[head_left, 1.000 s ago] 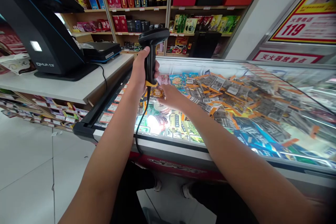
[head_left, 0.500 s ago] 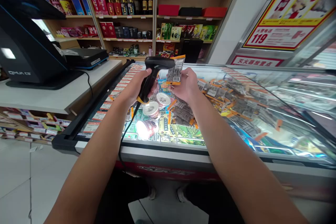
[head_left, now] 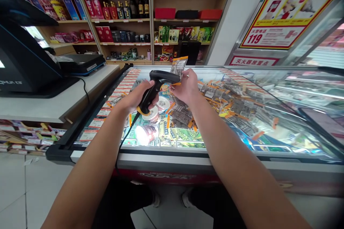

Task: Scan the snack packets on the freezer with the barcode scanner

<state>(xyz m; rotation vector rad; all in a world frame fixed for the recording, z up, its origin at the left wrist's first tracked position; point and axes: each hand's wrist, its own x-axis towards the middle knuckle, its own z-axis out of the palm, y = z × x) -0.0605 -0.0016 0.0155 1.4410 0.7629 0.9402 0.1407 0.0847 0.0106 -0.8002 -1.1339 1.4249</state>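
Observation:
My left hand point(head_left: 141, 96) is wrapped round the handle of a black barcode scanner point(head_left: 164, 76) with yellow trim. Its cable point(head_left: 124, 139) hangs down over the front of the freezer. In my right hand point(head_left: 187, 87) I grip a small packet point(head_left: 178, 64) with an orange top edge, held upright. The scanner's head points right and partly covers the packet's lower part. Both hands are above the glass top of a chest freezer point(head_left: 172, 155). Similar dark packets with orange edges point(head_left: 181, 114) lie beneath them, beside several round tubs point(head_left: 150, 114).
On the left counter point(head_left: 48, 107) stand a dark checkout terminal point(head_left: 29, 57) and a black scale point(head_left: 80, 63). Shelves point(head_left: 150, 21) with bottles and boxes line the back. More packets point(head_left: 236, 103) lie in the freezer to the right, near a dark phone-like slab point(head_left: 322, 125).
The scanner has turned and come closer to the packet, now covering its lower part. The packet has tilted slightly. The whole view has shifted a little.

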